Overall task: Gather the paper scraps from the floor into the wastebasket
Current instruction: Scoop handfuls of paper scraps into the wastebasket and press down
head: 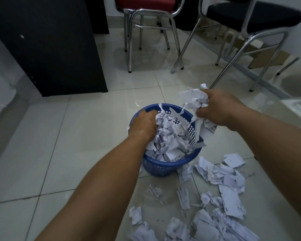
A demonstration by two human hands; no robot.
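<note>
1. Dark cabinet (47, 46): far left, standing on the tiled floor (59, 136)
2. Left hand (143, 125): sunk into the wastebasket's contents, fingers buried in paper. Whether it grips or merely presses down cannot be told
3. Wastebasket (163, 166): blue plastic with lattice walls, upright on the tiles, heaped to the rim, with strips hanging over its right edge
4. Handful of paper (195, 100): crumpled white printed sheets with ragged tails dangling, held over the basket's right rim
5. Right hand (221, 108): clenched round that handful
6. Floor scraps (229, 199): torn white printed sheets and thin strips, creased and balled, strewn beside the basket and towards the wearer. Judged very light, limp and springy, and prone to slip away singly. Best scooped from beneath in squeezed bunches; flat strips on glossy tile probably need pinching up
7. Black-seated chair (255, 14): chrome legs, far right, behind the litter
</note>
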